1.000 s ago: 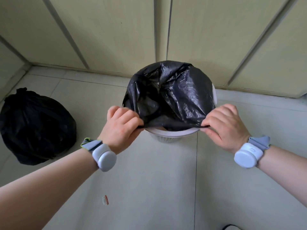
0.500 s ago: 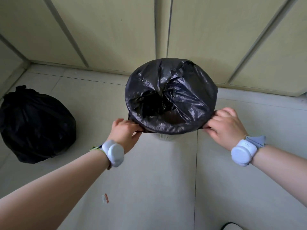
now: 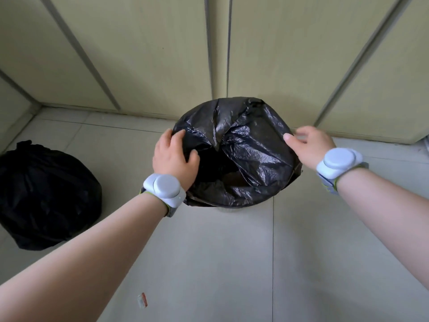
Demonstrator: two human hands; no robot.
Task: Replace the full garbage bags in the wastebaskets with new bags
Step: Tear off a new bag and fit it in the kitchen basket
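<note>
Head view: the wastebasket (image 3: 228, 209) stands upright on the tiled floor (image 3: 209, 263) close to its far edge, under the wall panels (image 3: 151, 54). Its long axis is vertical and its mouth faces up. Only a pale sliver of it shows below the new black bag (image 3: 246, 154), which is stretched over the rim, its hollow sagging down left of centre.

The left hand (image 3: 174, 156) lies spread on the bag's left rim, fingers nearly straight and thumb pressed on the film. The right hand (image 3: 311, 145) is at the right rim, thumb tip touching the bag. Its fingers are blurred, so I cannot tell whether it grips.

The tied full bag (image 3: 46, 196) sits by the floor's left edge, well apart from the basket. A paper scrap (image 3: 142, 300) lies near the floor's near edge.
</note>
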